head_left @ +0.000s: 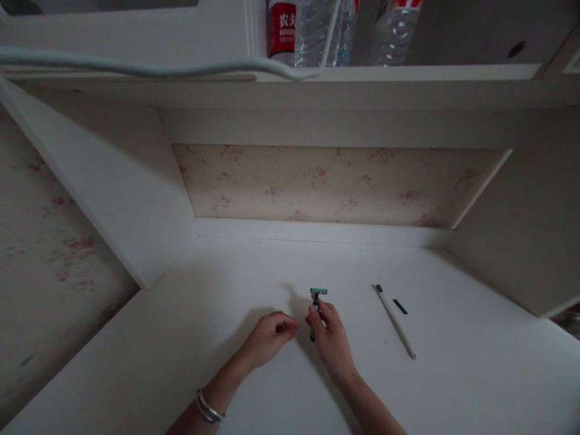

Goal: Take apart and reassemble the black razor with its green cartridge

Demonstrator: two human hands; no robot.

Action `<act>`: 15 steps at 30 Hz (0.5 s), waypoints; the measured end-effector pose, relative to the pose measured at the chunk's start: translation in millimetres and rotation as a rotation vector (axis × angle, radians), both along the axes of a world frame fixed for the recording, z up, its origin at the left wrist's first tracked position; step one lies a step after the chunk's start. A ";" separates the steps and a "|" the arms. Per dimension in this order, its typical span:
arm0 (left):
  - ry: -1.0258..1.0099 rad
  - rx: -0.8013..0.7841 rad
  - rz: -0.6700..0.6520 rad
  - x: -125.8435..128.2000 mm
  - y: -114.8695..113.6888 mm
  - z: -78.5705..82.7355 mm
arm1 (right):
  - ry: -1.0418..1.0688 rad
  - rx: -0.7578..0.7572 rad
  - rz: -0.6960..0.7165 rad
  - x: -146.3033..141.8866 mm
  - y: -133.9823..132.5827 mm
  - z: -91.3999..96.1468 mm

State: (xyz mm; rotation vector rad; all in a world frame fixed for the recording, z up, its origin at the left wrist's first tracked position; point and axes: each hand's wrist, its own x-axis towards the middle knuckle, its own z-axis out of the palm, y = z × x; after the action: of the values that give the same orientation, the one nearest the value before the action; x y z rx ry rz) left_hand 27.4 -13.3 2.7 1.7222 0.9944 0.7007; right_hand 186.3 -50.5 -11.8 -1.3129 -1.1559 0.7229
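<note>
Upright in my right hand point(333, 341) is a razor point(318, 292) with a green-edged head at the top. My thumb and fingers are closed round its dark handle, whose lower end shows below them. My left hand point(270, 337) is a little to the left, apart from the razor. Its fingers curl in towards the thumb, and nothing shows between them. To the right of my hands a toothbrush point(396, 324) with a white handle and dark bristles lies slanted on the white desktop point(217, 278). Beside it lies a small dark green strip point(400, 306).
White side panels point(136, 199) and a back wall with flowered paper point(317, 181) enclose the desk. Overhead, a shelf point(408, 74) holds several plastic bottles point(317, 33). A thick pale cable point(149, 66) runs along its front edge.
</note>
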 end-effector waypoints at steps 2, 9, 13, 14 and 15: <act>0.015 0.002 -0.008 0.1 -0.1 0.0 | -0.049 0.006 -0.008 0.4 -0.5 2.0; 0.047 0.018 -0.029 0.3 0.1 1.3 | -0.091 -0.002 -0.008 0.9 0.7 1.9; 0.050 0.001 -0.024 -0.3 1.3 -3.4 | -0.157 -0.056 -0.092 18.4 3.9 7.7; 0.052 -0.006 -0.023 -0.6 1.5 -4.6 | -0.181 -0.084 -0.136 25.8 4.9 10.3; 0.057 -0.011 -0.022 -1.0 1.7 -5.6 | -0.211 -0.116 -0.184 34.1 5.9 13.0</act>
State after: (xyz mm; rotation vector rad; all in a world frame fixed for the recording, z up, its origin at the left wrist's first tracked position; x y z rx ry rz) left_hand 26.5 -11.6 -2.9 1.7495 1.0151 0.6332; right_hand 220.4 -44.5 1.2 -1.6007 -1.1544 0.5329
